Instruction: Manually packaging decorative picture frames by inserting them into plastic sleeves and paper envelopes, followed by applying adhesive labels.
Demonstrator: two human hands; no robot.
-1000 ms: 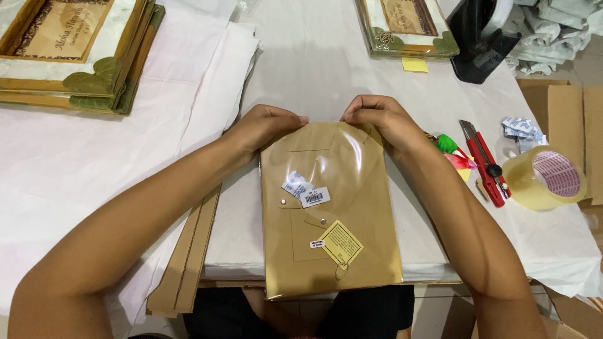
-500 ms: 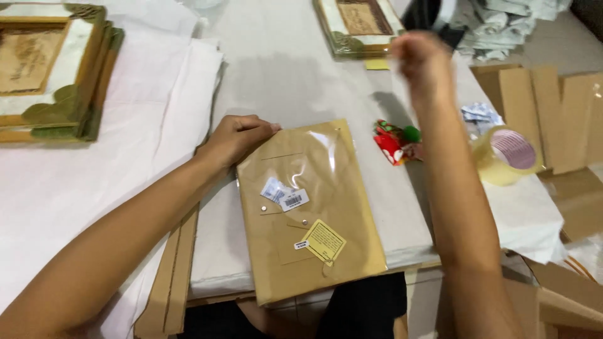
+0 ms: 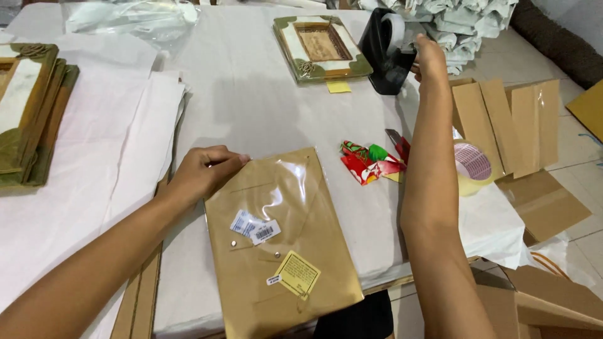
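At the far left edge of the desk (image 3: pixel 251 100) a stack of gilt picture frames (image 3: pixel 28 113) runs out of view; I can make out at least three, no firmer count. Just beside them lie sheets of white tissue paper (image 3: pixel 107 157), overlapping and draping toward the near edge, where strips of brown cardboard (image 3: pixel 141 295) poke out underneath.

The left hand (image 3: pixel 204 172) lies flat, fingers spread and released, pressing the top left corner of one gold packet (image 3: pixel 279 242) wrapped in clear film. The packet sits tilted at the near edge of the desk, its lower end reaching that edge. It bears two white barcode labels (image 3: pixel 254 227) and one yellow diamond tag (image 3: pixel 297 274).

Between the hand and the far edge the white desk cover is bare, giving open room. At the far edge lies one more frame (image 3: pixel 320 47), green-cornered, with a small yellow note (image 3: pixel 338 86) touching its near side.

Right of the packet, well apart from it, is a small heap of red and green wrappers (image 3: pixel 367 163), a red cutter (image 3: pixel 401 147) just behind them, partly hidden by the forearm.

The right hand (image 3: pixel 430 59) is raised at one black tape dispenser (image 3: pixel 389 50); fingers curl toward it, but whether they pinch tape I cannot tell. One roll of clear tape (image 3: pixel 472 168) sits at the right edge of the desk, beyond the forearm. Past that edge, flattened cardboard boxes (image 3: pixel 521 132) cover the floor.
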